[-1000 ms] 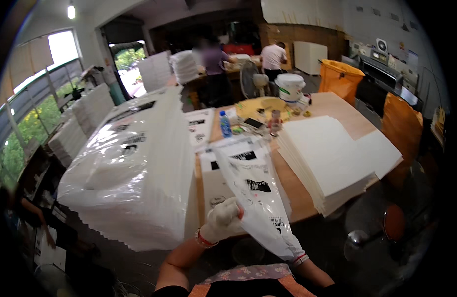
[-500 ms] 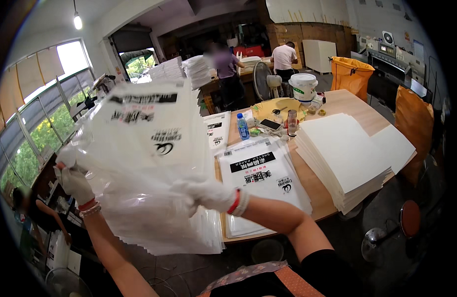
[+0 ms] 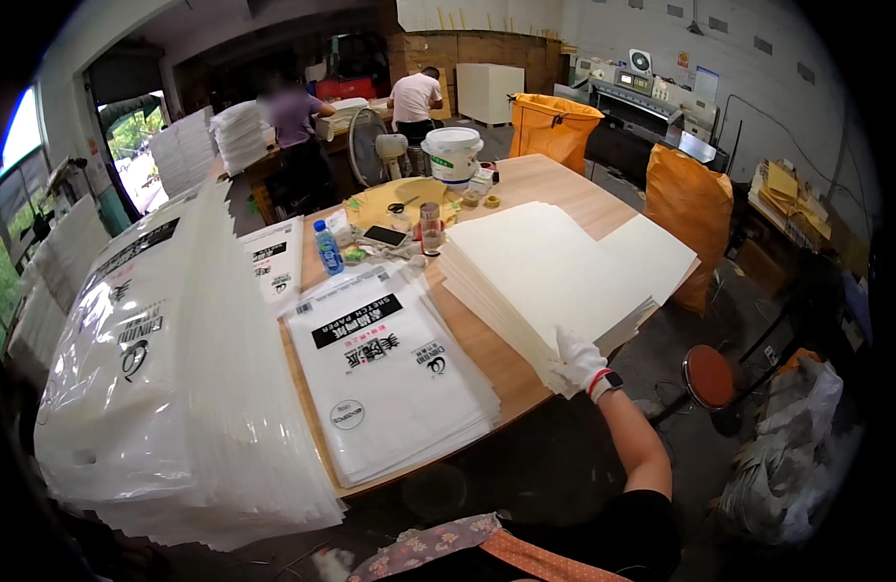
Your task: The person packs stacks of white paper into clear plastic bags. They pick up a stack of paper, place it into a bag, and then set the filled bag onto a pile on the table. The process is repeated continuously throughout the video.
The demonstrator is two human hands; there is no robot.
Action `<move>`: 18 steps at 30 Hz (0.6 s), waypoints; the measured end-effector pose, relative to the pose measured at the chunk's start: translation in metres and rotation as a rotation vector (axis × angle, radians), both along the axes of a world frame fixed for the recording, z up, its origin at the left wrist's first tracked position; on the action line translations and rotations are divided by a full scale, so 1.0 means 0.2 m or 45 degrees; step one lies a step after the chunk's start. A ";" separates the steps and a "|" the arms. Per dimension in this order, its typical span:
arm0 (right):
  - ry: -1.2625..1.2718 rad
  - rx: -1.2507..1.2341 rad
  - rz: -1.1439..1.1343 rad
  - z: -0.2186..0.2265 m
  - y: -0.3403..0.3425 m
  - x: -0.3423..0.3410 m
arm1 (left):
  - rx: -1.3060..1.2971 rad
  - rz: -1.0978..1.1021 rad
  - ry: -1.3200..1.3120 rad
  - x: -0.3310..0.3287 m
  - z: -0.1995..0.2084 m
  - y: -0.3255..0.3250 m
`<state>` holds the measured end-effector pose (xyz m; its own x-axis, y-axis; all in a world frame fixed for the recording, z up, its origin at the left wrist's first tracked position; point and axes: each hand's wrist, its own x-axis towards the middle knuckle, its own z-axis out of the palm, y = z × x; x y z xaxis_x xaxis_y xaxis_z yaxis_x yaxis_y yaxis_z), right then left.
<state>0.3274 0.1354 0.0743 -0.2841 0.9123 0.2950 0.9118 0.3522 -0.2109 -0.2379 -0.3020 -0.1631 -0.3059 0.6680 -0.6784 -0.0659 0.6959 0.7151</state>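
My right hand [image 3: 579, 364], in a white glove with a red cuff, is at the near corner of a stack of large white paper sheets [image 3: 554, 281]. Its fingers close around the edge of the sheets there; how many are gripped is hidden. A bit of white glove, my left hand [image 3: 333, 563], shows low at the bottom edge, blurred, its fingers unreadable. Left of the paper lies a pile of printed clear plastic bags [image 3: 409, 388] with white sheets inside. A taller heap of glossy printed plastic bags [image 3: 195, 388] drapes over the table's left side.
On the table [image 3: 525, 378] stand a blue-labelled bottle [image 3: 327, 247], a glass tumbler [image 3: 430, 231], a phone [image 3: 384, 236] and a white bucket [image 3: 453, 160]. Orange sacks [image 3: 685, 223] and a round stool [image 3: 708, 376] are at right. Two people work behind a fan [image 3: 368, 145].
The view has swung right. My hands have let go of the lifted plastic bags, which now lie on the heap. My right hand has moved to the paper stack; my left has dropped low.
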 end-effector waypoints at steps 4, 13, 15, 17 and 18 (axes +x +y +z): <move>0.203 -0.374 -0.008 0.12 0.12 0.16 | 0.405 0.095 -0.178 0.65 0.10 0.65; -0.642 0.773 0.286 0.05 -0.35 -0.23 | 0.553 -0.278 -1.342 1.51 1.17 1.56; -0.339 0.252 0.847 0.33 -0.58 -0.37 | 0.410 -0.118 -1.664 1.48 1.15 1.65; 0.718 -0.388 0.788 0.08 -0.50 -0.14 | 0.519 -0.470 -0.997 1.39 1.13 1.62; 1.261 -0.559 0.743 -0.05 -0.47 -0.02 | 0.557 -0.514 -1.008 1.34 1.31 1.54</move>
<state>0.3225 0.0412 0.0649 -0.5107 0.7999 0.3153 0.0206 0.3780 -0.9256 0.0303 0.0054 0.0992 0.4355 0.8626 -0.2573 -0.4518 0.4567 0.7663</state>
